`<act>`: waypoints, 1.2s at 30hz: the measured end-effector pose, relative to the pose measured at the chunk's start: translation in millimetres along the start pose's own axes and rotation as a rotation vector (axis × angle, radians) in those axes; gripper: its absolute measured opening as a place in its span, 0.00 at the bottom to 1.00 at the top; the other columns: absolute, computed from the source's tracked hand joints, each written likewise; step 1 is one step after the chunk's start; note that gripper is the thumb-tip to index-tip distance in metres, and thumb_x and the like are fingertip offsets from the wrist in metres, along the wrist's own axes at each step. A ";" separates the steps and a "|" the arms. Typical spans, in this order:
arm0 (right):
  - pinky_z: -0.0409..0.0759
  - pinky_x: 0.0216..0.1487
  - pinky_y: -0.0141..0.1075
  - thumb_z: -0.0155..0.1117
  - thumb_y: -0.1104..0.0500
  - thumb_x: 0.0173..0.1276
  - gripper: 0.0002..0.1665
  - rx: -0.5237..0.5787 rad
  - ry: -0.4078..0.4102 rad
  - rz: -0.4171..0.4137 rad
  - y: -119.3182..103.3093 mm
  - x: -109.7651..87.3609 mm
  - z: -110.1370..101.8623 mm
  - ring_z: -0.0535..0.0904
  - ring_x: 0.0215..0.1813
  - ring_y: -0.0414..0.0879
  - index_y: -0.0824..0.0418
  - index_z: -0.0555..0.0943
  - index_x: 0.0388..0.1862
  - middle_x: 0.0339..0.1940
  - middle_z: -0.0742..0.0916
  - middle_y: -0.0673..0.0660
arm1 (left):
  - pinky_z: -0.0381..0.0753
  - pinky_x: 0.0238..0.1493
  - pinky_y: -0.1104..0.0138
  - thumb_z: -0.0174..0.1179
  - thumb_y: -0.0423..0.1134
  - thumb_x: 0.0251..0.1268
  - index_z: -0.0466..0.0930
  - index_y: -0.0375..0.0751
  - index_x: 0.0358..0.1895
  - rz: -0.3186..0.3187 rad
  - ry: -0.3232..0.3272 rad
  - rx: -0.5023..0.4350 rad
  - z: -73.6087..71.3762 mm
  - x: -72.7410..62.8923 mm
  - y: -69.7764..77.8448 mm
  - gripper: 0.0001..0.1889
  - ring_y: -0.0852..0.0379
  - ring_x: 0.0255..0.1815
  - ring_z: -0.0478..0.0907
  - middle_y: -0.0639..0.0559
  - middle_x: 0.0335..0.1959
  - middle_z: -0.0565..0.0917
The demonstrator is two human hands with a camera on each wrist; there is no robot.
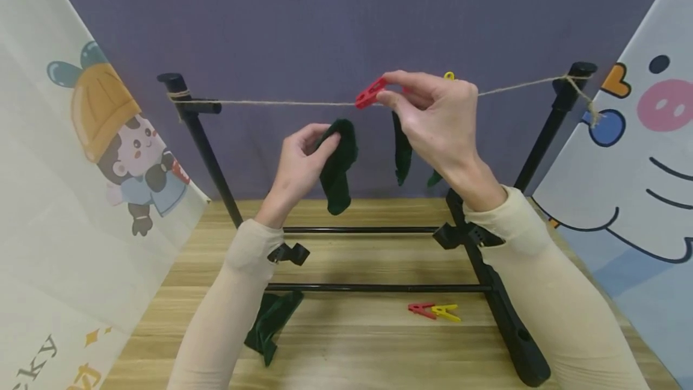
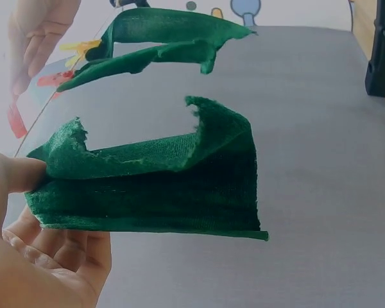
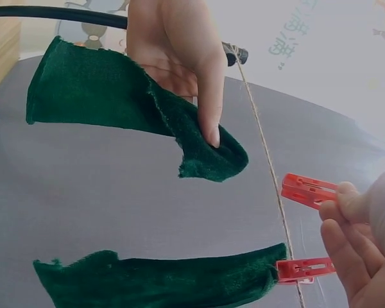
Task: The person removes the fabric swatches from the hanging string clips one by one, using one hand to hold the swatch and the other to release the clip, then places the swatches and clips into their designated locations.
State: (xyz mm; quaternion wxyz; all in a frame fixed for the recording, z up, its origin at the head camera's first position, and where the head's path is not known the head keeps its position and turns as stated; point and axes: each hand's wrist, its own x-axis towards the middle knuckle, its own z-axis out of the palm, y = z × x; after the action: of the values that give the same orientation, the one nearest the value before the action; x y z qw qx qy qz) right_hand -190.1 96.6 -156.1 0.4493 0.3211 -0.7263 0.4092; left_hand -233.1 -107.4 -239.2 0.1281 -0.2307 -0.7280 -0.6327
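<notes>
My left hand [image 1: 298, 161] pinches a dark green cloth [image 1: 340, 173] near its top edge, thumb in front. The cloth hangs in folds just below the twine line [image 1: 281, 103], apart from it. A red clothespin [image 1: 369, 94] is pinched between thumb and fingers of my right hand [image 1: 441, 122], right beside the twine. Past it, another green cloth [image 3: 160, 279] hangs from the line by a second red clothespin [image 3: 305, 269]. In the left wrist view, a yellow clothespin [image 2: 81, 49] holds a further part of green cloth [image 2: 173, 27] on the line.
Black posts [image 1: 208, 155] carry the twine, with crossbars [image 1: 373, 287] low between them. On the wooden table [image 1: 346, 348] lie a crumpled green cloth [image 1: 275, 321], a red clothespin [image 1: 421, 310] and a yellow clothespin [image 1: 447, 312]. Printed panels [image 1: 54, 197] flank both sides.
</notes>
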 end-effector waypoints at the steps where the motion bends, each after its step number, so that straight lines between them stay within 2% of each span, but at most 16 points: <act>1: 0.56 0.17 0.26 0.72 0.67 0.57 0.12 0.003 0.004 0.002 0.7 -1.0 -0.2 0.68 0.12 0.39 0.71 0.86 0.40 0.28 0.88 0.62 | 0.80 0.43 0.61 0.59 0.45 0.68 0.81 0.43 0.51 -0.001 0.001 0.001 -0.7 0.9 -4.3 0.14 0.51 0.41 0.83 0.48 0.44 0.84; 3: 0.56 0.17 0.27 0.72 0.67 0.57 0.12 0.014 0.009 0.003 1.5 -2.8 -0.9 0.68 0.12 0.39 0.72 0.86 0.40 0.27 0.87 0.62 | 0.80 0.43 0.61 0.60 0.48 0.67 0.81 0.45 0.51 0.004 0.006 0.008 -2.3 2.4 -14.1 0.15 0.52 0.42 0.83 0.50 0.45 0.84; 6: 0.55 0.17 0.28 0.73 0.67 0.57 0.12 0.024 0.018 0.007 2.3 -5.7 -1.8 0.68 0.12 0.40 0.71 0.86 0.40 0.25 0.87 0.61 | 0.80 0.44 0.60 0.60 0.50 0.66 0.81 0.46 0.51 0.001 0.014 0.015 -4.3 1.7 -19.9 0.15 0.52 0.42 0.83 0.50 0.45 0.84; 8: 0.56 0.17 0.28 0.73 0.68 0.56 0.12 0.042 0.027 0.014 2.2 -7.5 -2.4 0.72 0.14 0.41 0.71 0.86 0.40 0.26 0.87 0.61 | 0.80 0.43 0.60 0.60 0.49 0.67 0.81 0.46 0.50 -0.006 0.021 0.019 -5.9 0.8 -22.9 0.15 0.52 0.42 0.83 0.51 0.46 0.84; 14: 0.69 0.22 0.25 0.74 0.69 0.54 0.13 0.082 0.044 0.049 1.9 -13.5 -3.6 0.85 0.27 0.46 0.70 0.86 0.40 0.31 0.89 0.60 | 0.80 0.44 0.61 0.60 0.47 0.68 0.80 0.45 0.53 -0.040 0.013 0.027 -11.1 -4.4 -28.7 0.15 0.52 0.43 0.83 0.51 0.48 0.84; 18: 0.73 0.25 0.25 0.74 0.69 0.53 0.14 0.084 0.033 0.060 3.0 -18.7 -4.7 0.86 0.29 0.48 0.71 0.86 0.41 0.32 0.89 0.60 | 0.80 0.45 0.61 0.60 0.47 0.67 0.80 0.44 0.53 -0.057 0.018 0.020 -14.2 -9.6 -31.2 0.16 0.52 0.44 0.83 0.50 0.48 0.83; 22: 0.79 0.32 0.26 0.74 0.70 0.53 0.15 0.096 0.025 0.068 6.2 -23.4 -5.2 0.86 0.29 0.48 0.72 0.85 0.42 0.32 0.88 0.61 | 0.80 0.45 0.62 0.60 0.49 0.67 0.80 0.44 0.53 -0.073 0.022 0.018 -16.8 -13.8 -35.2 0.17 0.53 0.44 0.83 0.50 0.49 0.83; 24: 0.77 0.28 0.25 0.74 0.71 0.53 0.16 0.101 0.017 0.073 8.0 -25.4 -5.5 0.86 0.28 0.48 0.72 0.85 0.42 0.32 0.88 0.61 | 0.80 0.45 0.61 0.60 0.50 0.66 0.80 0.44 0.53 -0.070 0.019 0.024 -18.1 -15.6 -37.5 0.18 0.52 0.44 0.83 0.49 0.49 0.83; 29: 0.62 0.18 0.29 0.73 0.69 0.55 0.16 0.090 -0.029 0.105 12.0 -32.8 -6.3 0.83 0.23 0.43 0.69 0.85 0.45 0.29 0.88 0.60 | 0.81 0.45 0.61 0.59 0.51 0.67 0.80 0.44 0.53 -0.065 0.020 0.031 -22.1 -20.5 -42.6 0.19 0.52 0.44 0.83 0.49 0.49 0.83; 33: 0.63 0.19 0.29 0.74 0.66 0.56 0.16 0.079 -0.059 0.146 16.3 -41.2 -6.9 0.83 0.24 0.41 0.65 0.86 0.45 0.28 0.88 0.60 | 0.80 0.45 0.62 0.59 0.48 0.68 0.79 0.42 0.54 -0.082 0.023 0.042 -25.5 -25.0 -43.3 0.17 0.52 0.44 0.83 0.48 0.49 0.83; 36: 0.66 0.21 0.28 0.74 0.63 0.57 0.15 0.060 -0.089 0.178 17.8 -47.1 -7.3 0.83 0.26 0.41 0.64 0.86 0.44 0.28 0.88 0.58 | 0.80 0.45 0.62 0.58 0.44 0.70 0.79 0.39 0.54 -0.094 0.017 0.053 -25.0 -30.8 -34.4 0.16 0.52 0.44 0.83 0.46 0.49 0.83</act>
State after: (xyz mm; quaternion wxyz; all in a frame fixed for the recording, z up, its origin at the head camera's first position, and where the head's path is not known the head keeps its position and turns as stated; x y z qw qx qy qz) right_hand -183.7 115.9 -202.7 0.3688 0.2866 -0.7586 0.4543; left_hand -226.4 -140.5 -279.4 0.1105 -0.1872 -0.7534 -0.6206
